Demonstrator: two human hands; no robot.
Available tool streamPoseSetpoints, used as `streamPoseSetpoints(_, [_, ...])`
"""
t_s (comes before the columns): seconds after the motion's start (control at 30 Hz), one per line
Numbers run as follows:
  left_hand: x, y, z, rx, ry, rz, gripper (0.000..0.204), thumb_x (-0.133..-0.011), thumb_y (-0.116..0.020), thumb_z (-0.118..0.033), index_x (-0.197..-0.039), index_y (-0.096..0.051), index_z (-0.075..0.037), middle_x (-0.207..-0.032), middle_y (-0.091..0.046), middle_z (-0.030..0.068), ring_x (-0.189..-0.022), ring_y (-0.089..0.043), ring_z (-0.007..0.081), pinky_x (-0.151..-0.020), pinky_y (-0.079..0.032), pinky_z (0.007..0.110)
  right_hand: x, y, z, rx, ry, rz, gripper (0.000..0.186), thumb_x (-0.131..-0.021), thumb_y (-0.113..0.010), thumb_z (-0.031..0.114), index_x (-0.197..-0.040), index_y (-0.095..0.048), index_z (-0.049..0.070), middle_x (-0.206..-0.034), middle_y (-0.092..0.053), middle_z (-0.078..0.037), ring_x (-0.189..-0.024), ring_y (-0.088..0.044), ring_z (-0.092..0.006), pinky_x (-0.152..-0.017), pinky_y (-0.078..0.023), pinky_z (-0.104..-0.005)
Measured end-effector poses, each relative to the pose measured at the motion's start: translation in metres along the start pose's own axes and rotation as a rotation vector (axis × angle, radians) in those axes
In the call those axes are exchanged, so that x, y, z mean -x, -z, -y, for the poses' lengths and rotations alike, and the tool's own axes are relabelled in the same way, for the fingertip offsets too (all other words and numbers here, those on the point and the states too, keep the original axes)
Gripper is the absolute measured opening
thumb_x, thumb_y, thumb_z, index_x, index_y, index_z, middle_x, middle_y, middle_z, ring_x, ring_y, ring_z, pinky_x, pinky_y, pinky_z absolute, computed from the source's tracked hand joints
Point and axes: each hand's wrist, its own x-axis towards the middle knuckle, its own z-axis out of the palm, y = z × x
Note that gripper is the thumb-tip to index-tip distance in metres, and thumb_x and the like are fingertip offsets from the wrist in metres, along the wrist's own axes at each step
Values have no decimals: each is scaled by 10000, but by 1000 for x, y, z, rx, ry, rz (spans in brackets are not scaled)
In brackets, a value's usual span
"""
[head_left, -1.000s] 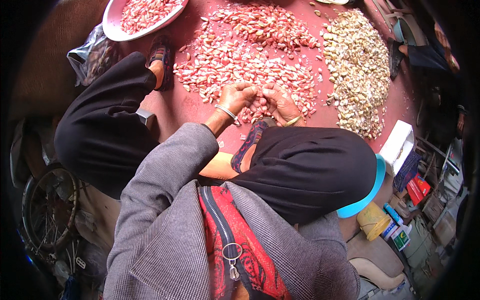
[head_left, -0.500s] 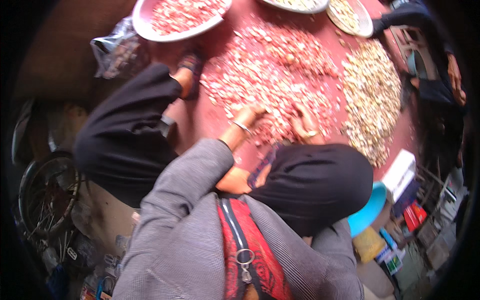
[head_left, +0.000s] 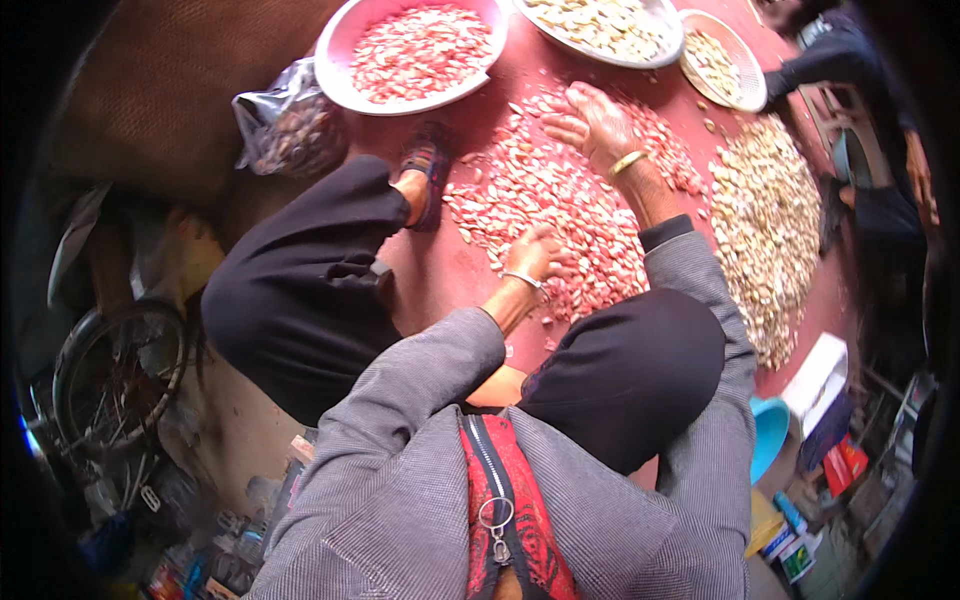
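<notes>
A spread pile of pink-and-white, nut-sized pieces (head_left: 560,215) lies on the red floor cloth in front of my crossed legs. My left hand (head_left: 535,254), with a silver bangle, is low over the pile's near left part. Its slightly blurred fingers are loosely bent and partly apart, with nothing visible in them. Farther off, my right hand (head_left: 597,128), wearing a yellowish bangle, is stretched over the far side of the pile. Its fingers are spread and hold nothing.
A white basin (head_left: 335,75) of pink pieces, another basin (head_left: 640,62) and a shallow basket (head_left: 752,85) of pale pieces stand at the back. Right lies a tan heap (head_left: 765,240). A plastic bag (head_left: 290,125) sits left, and another person's hand (head_left: 920,180) shows far right.
My right hand has moved from the pile's near edge to its far side, opening out. My left hand remains over the near part. The whole view has shifted slightly.
</notes>
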Motion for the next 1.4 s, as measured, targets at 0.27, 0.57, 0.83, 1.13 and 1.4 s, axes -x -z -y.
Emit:
streamPoseSetpoints(0.27, [89, -33, -94, -6, -369, 214, 287, -942, -578, -59, -1218, -539, 11, -1025, -679, 162, -842, -699, 232, -684, -576, 324, 113, 150, -118, -138, -224, -179, 235, -1001, -558, 146, -1193, -594, 15, -971, -681, -118, -871, -695, -227, -759, -595, -351])
streamPoseSetpoints(0.57, [247, -126, -200, -1586, -607, 592, 334, -814, -648, -144, -1095, -629, 36, -959, -628, 112, -877, -612, 244, -931, -463, 384, 110, 231, -125, 351, -125, -390, 218, -950, -513, 34, -1103, -665, 2, -905, -675, -68, -689, -637, -102, -550, -547, -244])
streamPoseSetpoints(0.83, [211, -117, -159, -2225, -872, 1070, 494, -719, -586, -214, -1117, -635, 75, -937, -594, 146, -1008, -603, 287, -1062, -400, 587, 60, 292, -119, 814, 117, -740, 315, -860, -525, 7, -1068, -732, 120, -986, -744, -98, -885, -713, -214, -812, -550, -342])
streamPoseSetpoints(1.13, [201, -143, -166, -2279, -733, 1054, 609, -625, -550, -250, -1122, -629, 94, -963, -612, 212, -992, -627, 339, -1021, -445, 562, 47, 274, -129, 1424, 297, -453, 419, -796, -523, -61, -1093, -702, 174, -1211, -617, -54, -1164, -543, -307, -979, -462, -422])
streamPoseSetpoints(1.4, [189, -143, -169, -2401, -636, 1006, 570, -680, -581, -220, -1170, -624, 69, -1021, -619, 234, -1022, -625, 360, -1011, -450, 539, 66, 304, -130, 1022, 461, -765, 291, -795, -496, -79, -877, -719, 90, -874, -655, -107, -839, -637, -288, -762, -510, -390])
